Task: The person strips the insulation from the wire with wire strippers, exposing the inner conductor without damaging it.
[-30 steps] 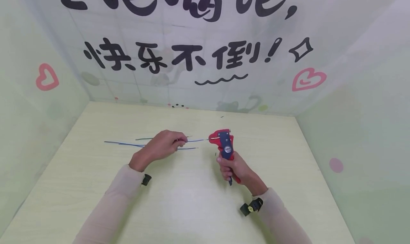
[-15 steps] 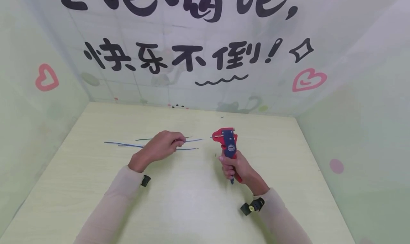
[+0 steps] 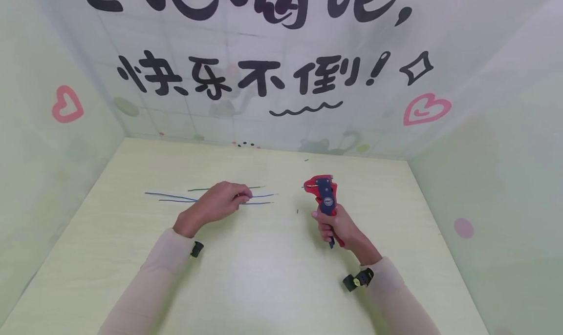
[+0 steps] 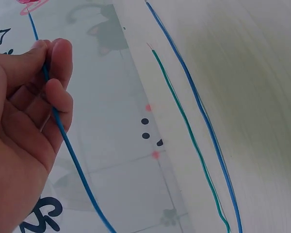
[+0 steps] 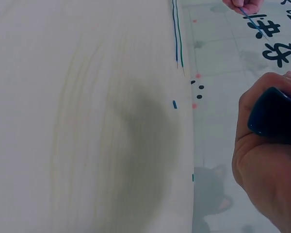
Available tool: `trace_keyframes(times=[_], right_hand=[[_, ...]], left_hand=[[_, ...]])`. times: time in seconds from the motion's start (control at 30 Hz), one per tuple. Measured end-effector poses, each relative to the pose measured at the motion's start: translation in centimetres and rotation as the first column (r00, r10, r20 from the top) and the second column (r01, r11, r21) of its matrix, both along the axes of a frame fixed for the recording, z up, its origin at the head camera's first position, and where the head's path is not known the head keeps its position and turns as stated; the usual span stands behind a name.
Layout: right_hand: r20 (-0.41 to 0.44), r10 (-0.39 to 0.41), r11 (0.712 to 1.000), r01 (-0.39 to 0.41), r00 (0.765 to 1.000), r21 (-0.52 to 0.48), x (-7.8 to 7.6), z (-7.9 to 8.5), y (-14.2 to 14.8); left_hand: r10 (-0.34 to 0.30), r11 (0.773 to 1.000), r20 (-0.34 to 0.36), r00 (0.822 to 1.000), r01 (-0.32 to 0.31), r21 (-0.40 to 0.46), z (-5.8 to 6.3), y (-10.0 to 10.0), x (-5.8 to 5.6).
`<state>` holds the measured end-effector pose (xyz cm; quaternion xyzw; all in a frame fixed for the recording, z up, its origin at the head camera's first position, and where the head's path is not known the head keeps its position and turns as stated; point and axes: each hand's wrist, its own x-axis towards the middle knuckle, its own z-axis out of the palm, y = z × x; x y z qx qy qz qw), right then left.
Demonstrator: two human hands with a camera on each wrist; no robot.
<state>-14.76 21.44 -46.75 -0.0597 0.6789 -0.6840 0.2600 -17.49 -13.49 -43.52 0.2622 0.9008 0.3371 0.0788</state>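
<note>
My left hand pinches a blue wire between thumb and fingers. The wire's thin, pale end points right, toward the tool. In my right hand is a red and dark blue wire stripper, gripped by its handles with its head turned left. A short blue bit shows at the stripper's mouth, and a gap separates it from the wire. In the right wrist view only the dark blue handle end is plain. A green wire and another blue wire lie below the left hand.
Small cut-off pieces lie on the pale table: one piece near the back wall and another piece left of the right hand. Walls with printed lettering enclose the table at the back and both sides.
The stripper has moved right, away from the wire, and the gap between them has widened. The wire's end, earlier at the stripper's mouth, is now apart from it. The left hand has shifted slightly left.
</note>
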Motion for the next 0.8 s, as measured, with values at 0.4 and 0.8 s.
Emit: trace_keyframes(times=[0.4,0.8], right_hand=[[-0.036,0.002,0.997,0.001,0.999,0.079,0.0,-0.1,1.3],[-0.046,0.057,0.99,-0.05,0.997,0.132,0.3,0.0,2.0]], left_hand=[[-0.06,0.995,0.046,0.997,0.064,-0.08,-2.8,-0.2,0.8],[-0.103,0.983,0.048,0.994,0.109,-0.145,-4.6,0.3,1.6]])
